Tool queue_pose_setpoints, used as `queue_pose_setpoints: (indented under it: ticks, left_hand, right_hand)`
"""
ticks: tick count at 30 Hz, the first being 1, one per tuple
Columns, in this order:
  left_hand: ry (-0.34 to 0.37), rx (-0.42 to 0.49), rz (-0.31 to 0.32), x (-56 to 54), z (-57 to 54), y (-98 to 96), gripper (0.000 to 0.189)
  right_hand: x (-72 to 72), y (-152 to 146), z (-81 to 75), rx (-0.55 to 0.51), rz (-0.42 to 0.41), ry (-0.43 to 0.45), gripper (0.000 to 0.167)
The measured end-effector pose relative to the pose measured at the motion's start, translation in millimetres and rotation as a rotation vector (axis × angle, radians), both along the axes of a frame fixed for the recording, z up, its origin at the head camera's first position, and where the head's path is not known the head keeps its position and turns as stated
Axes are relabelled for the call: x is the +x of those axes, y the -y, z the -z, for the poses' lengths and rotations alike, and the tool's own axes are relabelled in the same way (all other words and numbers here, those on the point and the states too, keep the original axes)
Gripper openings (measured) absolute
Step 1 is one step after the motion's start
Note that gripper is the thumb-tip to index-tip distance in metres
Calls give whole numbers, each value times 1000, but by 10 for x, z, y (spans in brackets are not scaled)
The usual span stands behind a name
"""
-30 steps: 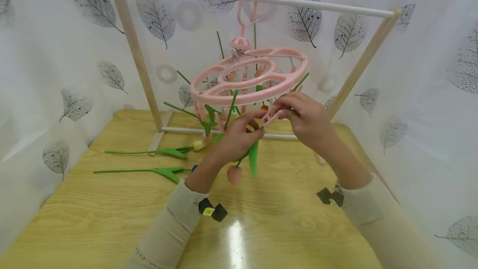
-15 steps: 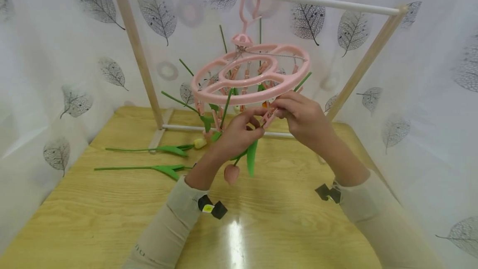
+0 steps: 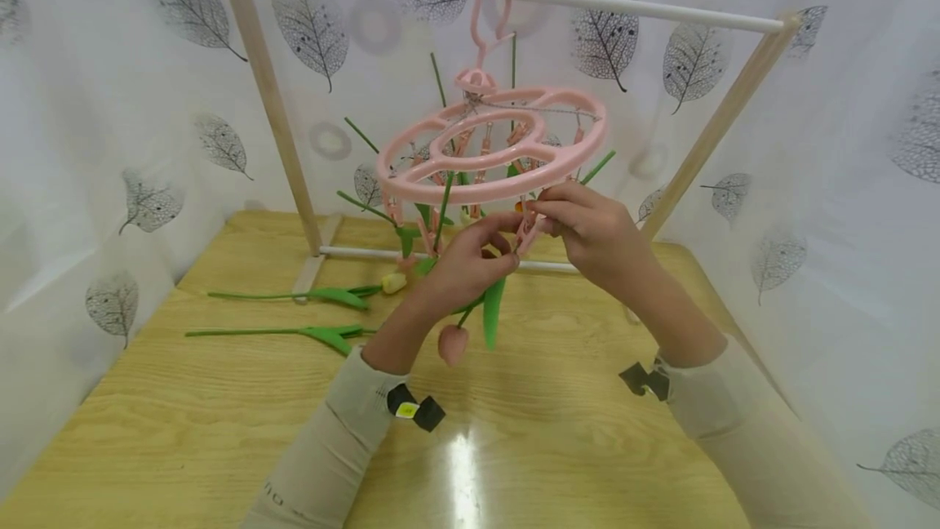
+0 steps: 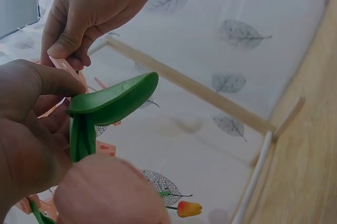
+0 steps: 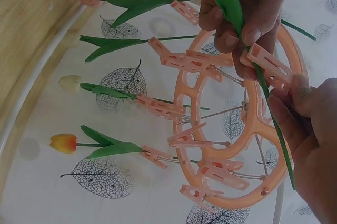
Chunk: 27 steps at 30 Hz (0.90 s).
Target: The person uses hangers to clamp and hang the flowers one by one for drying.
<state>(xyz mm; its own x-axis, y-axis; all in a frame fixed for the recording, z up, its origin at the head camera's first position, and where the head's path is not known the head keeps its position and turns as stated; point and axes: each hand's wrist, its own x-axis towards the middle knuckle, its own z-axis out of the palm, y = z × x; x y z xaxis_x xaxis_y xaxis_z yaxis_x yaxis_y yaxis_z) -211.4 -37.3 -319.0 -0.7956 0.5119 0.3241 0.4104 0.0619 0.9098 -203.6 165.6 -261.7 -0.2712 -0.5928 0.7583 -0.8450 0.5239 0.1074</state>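
Observation:
My left hand (image 3: 473, 264) pinches the green stem of a pink tulip (image 3: 453, 345), its head hanging downward and a green leaf (image 4: 113, 100) sticking out beside it. With thumb and fingers, my right hand (image 3: 605, 231) pinches a pink clothespin (image 5: 269, 65) that hangs from a round pink clip hanger (image 3: 485, 191). The tulip's stem (image 5: 279, 134) runs across the clothespin's mouth end. Whether the clothespin's mouth is closed on it, I cannot tell. Both hands meet just under the hanger's near right rim.
The hanger hooks over a white rod (image 3: 646, 13) on a wooden frame (image 3: 268, 104). Other tulips, such as an orange one (image 5: 64, 143), hang head-down from its clips. A yellow tulip (image 3: 392, 282) and another long green stem (image 3: 242, 333) lie on the wooden table (image 3: 147, 415).
Both hands have stayed at the same clothespin, shifting only slightly. The pink tulip's head has swung a little to the left, and the clothespin stands more upright.

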Motion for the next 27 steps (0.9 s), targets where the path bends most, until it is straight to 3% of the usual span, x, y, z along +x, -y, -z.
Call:
queue_pose_setpoints:
  ticks: [12, 17, 20, 24, 27]
  left_hand:
    - [19, 1, -8, -27, 16, 33, 51]
    - [25, 4, -20, -42, 15, 41, 50]
    - [18, 7, -21, -46, 16, 40, 51]
    - [35, 12, -14, -52, 41, 44, 52]
    - [50, 15, -2, -55, 70, 52, 51]
  right_hand:
    - [38, -20, 12, -40, 2, 115, 24]
    - [46, -25, 7, -97, -33, 164, 27]
    - [74, -57, -15, -199, -84, 183, 25]
    - [91, -114, -84, -407, -178, 190, 13]
    - [64, -165, -134, -547, -206, 192, 14]
